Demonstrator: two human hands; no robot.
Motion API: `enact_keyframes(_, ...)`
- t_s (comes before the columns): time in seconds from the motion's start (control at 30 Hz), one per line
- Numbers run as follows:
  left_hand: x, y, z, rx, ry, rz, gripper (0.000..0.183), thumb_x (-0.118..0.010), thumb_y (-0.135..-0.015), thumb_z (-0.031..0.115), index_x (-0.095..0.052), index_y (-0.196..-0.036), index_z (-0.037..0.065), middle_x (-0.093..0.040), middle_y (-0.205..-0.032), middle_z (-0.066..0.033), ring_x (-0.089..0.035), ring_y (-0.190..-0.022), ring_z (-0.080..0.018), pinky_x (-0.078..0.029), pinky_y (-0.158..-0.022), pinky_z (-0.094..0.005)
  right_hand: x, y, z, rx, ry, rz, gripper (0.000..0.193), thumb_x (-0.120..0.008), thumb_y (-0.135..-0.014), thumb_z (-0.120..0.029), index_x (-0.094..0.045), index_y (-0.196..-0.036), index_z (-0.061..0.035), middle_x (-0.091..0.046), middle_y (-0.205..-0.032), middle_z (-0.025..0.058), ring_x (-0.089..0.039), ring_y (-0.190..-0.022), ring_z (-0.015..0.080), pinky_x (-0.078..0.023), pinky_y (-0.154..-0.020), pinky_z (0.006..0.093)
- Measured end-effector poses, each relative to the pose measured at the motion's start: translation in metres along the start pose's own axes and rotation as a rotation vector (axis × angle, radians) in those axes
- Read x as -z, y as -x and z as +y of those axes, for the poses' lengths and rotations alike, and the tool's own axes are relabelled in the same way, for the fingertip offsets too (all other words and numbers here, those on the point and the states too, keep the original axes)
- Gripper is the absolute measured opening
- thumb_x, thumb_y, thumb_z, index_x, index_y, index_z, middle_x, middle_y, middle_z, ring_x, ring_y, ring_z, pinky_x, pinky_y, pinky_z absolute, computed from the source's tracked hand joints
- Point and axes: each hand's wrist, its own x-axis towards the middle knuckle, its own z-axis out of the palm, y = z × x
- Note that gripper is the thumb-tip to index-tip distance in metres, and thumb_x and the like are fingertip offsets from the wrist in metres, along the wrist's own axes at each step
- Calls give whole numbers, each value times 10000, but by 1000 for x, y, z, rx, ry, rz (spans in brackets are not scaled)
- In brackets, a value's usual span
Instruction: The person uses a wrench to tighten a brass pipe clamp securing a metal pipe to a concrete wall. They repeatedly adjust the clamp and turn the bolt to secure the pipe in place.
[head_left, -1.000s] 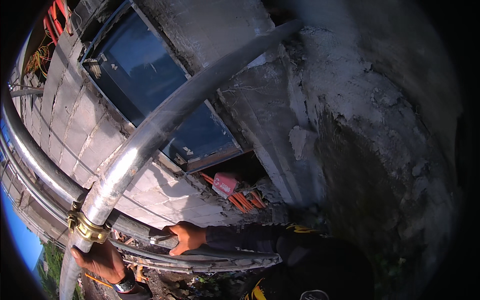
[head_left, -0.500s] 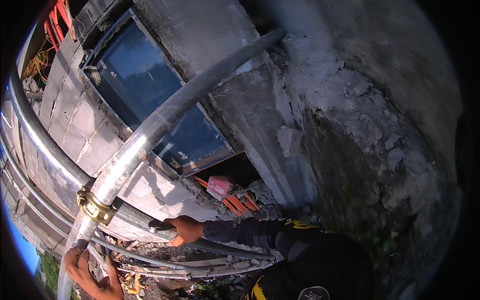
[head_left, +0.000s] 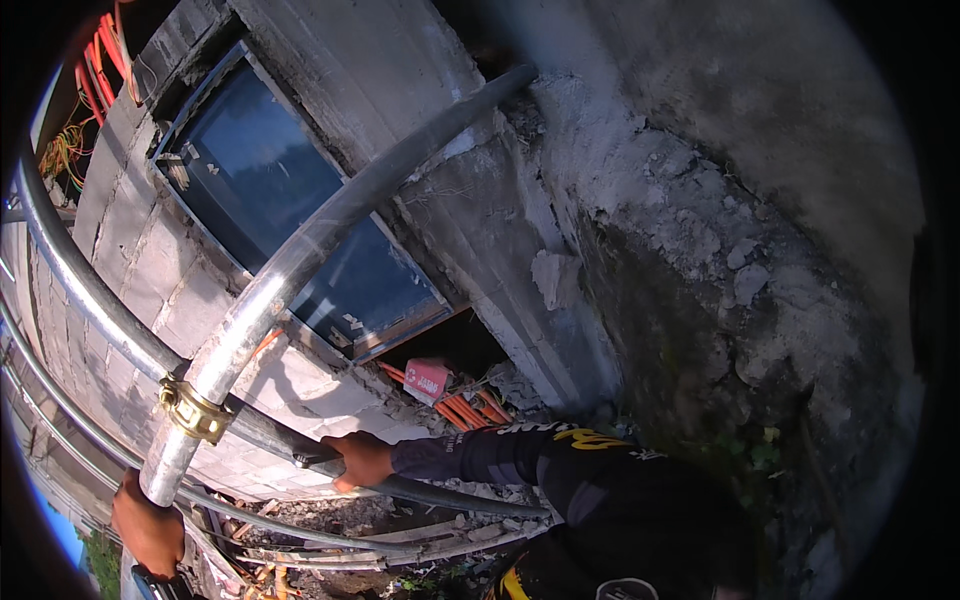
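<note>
A thick grey steel pipe (head_left: pixel 300 245) slants across the view from upper right to lower left. My left hand (head_left: pixel 147 527) is closed around its lower end, a dark band at the wrist. A brass-coloured scaffold clamp (head_left: pixel 194 411) sits where this pipe crosses a second curved steel pipe (head_left: pixel 95 292), just above my left hand. To the right of the clamp, my right hand (head_left: pixel 362 461) is closed on the second pipe, its arm in a dark sleeve. A small dark piece (head_left: pixel 303 460) shows beside its fingers; what it is I cannot make out.
Behind the pipes is a block wall (head_left: pixel 160 240) with a dark-blue window (head_left: pixel 270 170). Orange conduits (head_left: pixel 462 411) and a red box (head_left: pixel 428 380) lie below it. Rough concrete (head_left: pixel 690 210) rises at right. Thinner pipes (head_left: pixel 300 523) and rubble (head_left: pixel 350 515) lie lower down.
My left hand has gone from spread fingers against the slanted pipe to a grip around its lower end. My right hand stays on the second pipe; less of the dark piece beside it shows.
</note>
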Motion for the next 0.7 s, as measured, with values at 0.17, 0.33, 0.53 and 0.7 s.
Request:
enact_keyframes(0.17, -17, 10, -4, 67, -3, 138, 304, -636, -658, -41, -565, -947, 23, -655, -885, -238, -617, -881, -471, -491, -743, -500, -5, 2, 1, -4, -22, 24, 746, -785, -640, -328, -534, -1266, -7, -673, -950, 224, -663, -902, 383, -506, -795, 444)
enact_keyframes(0.33, -9, 13, -3, 55, 35, 145, 416, -634, -643, -73, -553, -1039, 26, -628, -1010, -222, -586, -985, -445, -460, -834, -487, -8, 3, 5, 29, -16, 69, 738, -811, -642, -338, -548, -1247, -6, -677, -991, 233, -662, -934, 388, -499, -818, 429)
enact_keyframes(0.53, -94, 117, 19, -15, 123, 571, 519, -626, -878, 112, -470, -1365, 20, -466, -1396, -200, -379, -1350, -427, -301, -1101, -535, -11, 4, 6, 46, 0, 106, 781, -810, -633, -342, -535, -1259, 35, -678, -984, 252, -666, -911, 403, -509, -803, 431)
enact_keyframes(0.7, -257, 361, 112, 196, 884, -469, 478, -666, -813, 109, -500, -1242, -21, -534, -1189, -240, -499, -1157, -449, -415, -1001, -478, -12, 2, 8, 49, -15, 136, 653, -796, -649, -344, -583, -1169, -12, -680, -959, 232, -666, -903, 391, -505, -788, 423)
